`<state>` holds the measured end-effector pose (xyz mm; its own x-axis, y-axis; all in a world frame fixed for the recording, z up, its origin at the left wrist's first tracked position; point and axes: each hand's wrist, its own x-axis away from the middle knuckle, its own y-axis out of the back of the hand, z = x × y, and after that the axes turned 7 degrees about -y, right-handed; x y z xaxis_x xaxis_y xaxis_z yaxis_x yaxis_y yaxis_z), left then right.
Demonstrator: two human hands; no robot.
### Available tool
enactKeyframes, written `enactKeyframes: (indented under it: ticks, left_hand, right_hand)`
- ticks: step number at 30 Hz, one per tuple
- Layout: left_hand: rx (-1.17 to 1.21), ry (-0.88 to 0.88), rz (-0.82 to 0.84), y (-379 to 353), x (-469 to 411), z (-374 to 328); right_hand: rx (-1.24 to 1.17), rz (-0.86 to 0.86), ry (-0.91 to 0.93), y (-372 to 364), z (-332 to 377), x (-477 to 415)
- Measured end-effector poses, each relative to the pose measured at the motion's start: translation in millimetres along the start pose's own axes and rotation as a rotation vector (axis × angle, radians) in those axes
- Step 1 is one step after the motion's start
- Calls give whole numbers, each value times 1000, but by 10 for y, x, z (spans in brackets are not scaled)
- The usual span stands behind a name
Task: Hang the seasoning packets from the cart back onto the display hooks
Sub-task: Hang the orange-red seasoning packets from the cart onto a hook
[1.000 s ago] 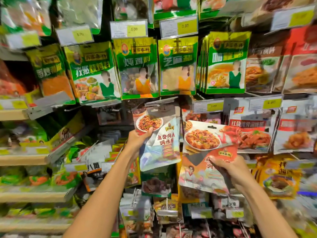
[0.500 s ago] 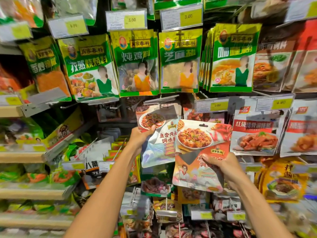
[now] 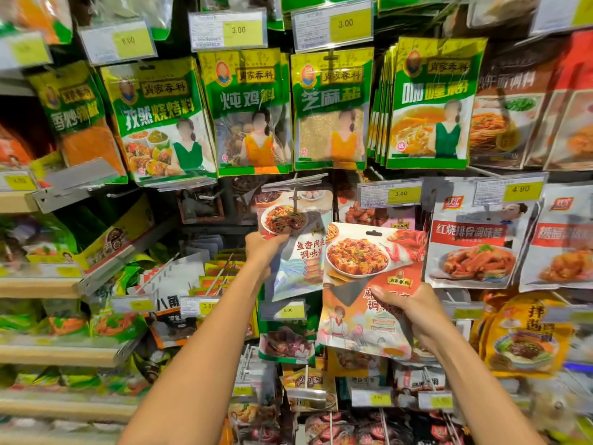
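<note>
Here, both hands point(image 3: 263, 247) point(image 3: 415, 311) grip separate seasoning packets point(image 3: 300, 268) point(image 3: 359, 258)

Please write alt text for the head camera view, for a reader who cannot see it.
A person's left hand holds a pale seasoning packet up at a display hook, while the right hand grips an orange packet showing a tofu dish beside it. Green packets hang above, under yellow price tags.

Orange packet point(image 3: 369, 271) shifted left, overlapping blue packet point(image 3: 296, 268).

Bright even light; edges blurred and warped.
</note>
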<state>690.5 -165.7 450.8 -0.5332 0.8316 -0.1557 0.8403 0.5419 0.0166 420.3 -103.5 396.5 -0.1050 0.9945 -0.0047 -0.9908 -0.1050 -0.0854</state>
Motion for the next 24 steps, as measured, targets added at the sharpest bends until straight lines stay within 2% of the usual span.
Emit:
enactKeyframes:
  ticks: [5, 16, 24]
  left_hand:
    - [-173, -23, -120, -71, 94, -10]
    - [-387, -79, -96, 90, 269, -63]
    - [-534, -221, 105, 370, 184, 4]
  right_hand:
    - [-6, 32, -8, -67, 22, -20]
    - [-31, 104, -31, -344, -21, -76]
    - [10, 23, -65, -477, -98, -55]
